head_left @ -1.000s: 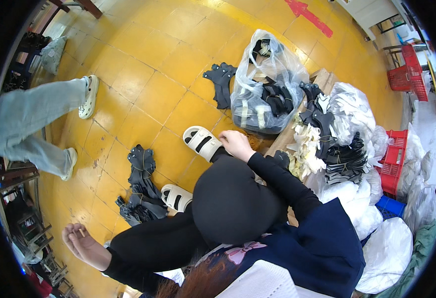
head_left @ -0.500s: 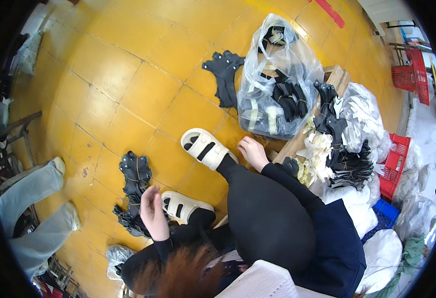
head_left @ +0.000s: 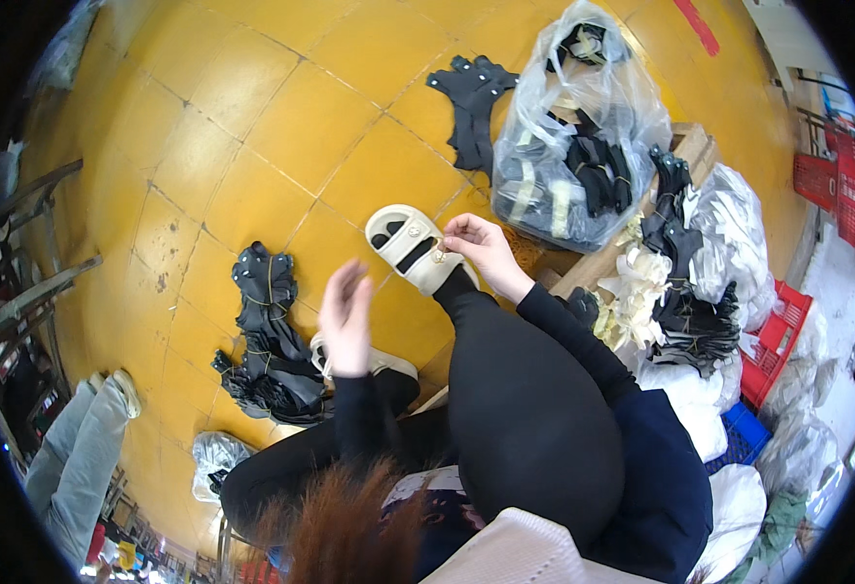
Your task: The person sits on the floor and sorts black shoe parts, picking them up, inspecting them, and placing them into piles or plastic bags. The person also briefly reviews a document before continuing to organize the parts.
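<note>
My right hand (head_left: 491, 255) is raised over the cream sandal (head_left: 410, 243) on my foot. Its thumb and forefinger pinch a thin yellowish loop, which looks like a rubber band (head_left: 438, 256). Beside that hand, a tangle of orange-brown rubber bands (head_left: 523, 250) lies on the floor. My left hand (head_left: 346, 326) hovers, slightly blurred, with fingers stretched and nothing visible in it. To its left, several bundles of flat dark grey pieces (head_left: 267, 292) lie banded together. Another dark stack (head_left: 473, 109) rests on the floor farther ahead.
A clear plastic bag (head_left: 583, 146) of dark bundles stands ahead right, beside a wooden beam (head_left: 695, 151). Further right are dark and cream pieces (head_left: 641, 292), white bags (head_left: 729, 234), a red crate (head_left: 780, 341) and a blue crate (head_left: 742, 436). Another person's legs (head_left: 87, 448) show at left.
My right hand has risen from beside the rubber bands to above the sandal, a thin loop now in its fingertips. My left hand has moved right and forward, away from the dark bundles.
</note>
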Demonstrator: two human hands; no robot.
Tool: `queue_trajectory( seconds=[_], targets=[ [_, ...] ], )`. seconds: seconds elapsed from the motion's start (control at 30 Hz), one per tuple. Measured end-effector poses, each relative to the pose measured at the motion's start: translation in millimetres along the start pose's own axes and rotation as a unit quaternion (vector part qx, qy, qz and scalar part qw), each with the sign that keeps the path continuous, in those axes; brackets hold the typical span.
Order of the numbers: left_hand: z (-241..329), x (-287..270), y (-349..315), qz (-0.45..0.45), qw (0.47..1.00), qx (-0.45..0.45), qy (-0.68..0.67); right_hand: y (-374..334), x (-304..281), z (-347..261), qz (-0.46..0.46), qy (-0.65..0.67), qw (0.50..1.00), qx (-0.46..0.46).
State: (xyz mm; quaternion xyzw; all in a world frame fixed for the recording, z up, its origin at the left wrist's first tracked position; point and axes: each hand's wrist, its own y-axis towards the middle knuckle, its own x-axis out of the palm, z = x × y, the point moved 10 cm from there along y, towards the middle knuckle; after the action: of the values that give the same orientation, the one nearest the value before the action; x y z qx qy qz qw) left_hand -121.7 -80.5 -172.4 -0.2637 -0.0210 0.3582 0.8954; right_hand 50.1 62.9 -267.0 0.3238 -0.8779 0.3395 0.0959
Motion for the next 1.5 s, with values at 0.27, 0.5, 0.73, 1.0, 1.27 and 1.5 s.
queue_trajectory(
  seconds=[0.27, 0.5, 0.73, 1.0, 1.27, 1.5],
  targets=[
    [-44, 46, 57, 0.005, 0.999, -0.001, 0.031, 26, 53, -48, -0.083, 0.365, 0.927, -0.008],
    [-56, 51, 64, -0.043, 0.989, -0.029, -0.140, 30, 56, -43, -0.066, 0.342, 0.930, 0.119],
    [-75, 65, 57, -0.081, 0.990, -0.070, -0.091, 67, 3, -61, 0.031, 0.153, 0.985, 0.068],
    [-107, 19, 66, -0.010, 0.985, -0.151, -0.088, 148, -118, -92, 0.443, -0.430, 0.783, -0.077],
    [-105, 36, 64, -0.047, 0.984, -0.151, -0.078, 145, -108, -74, 0.472, -0.479, 0.740, -0.015],
    [-95, 51, 59, -0.073, 0.983, -0.139, -0.090, 159, -75, -73, 0.322, -0.459, 0.827, -0.040]
  ],
)
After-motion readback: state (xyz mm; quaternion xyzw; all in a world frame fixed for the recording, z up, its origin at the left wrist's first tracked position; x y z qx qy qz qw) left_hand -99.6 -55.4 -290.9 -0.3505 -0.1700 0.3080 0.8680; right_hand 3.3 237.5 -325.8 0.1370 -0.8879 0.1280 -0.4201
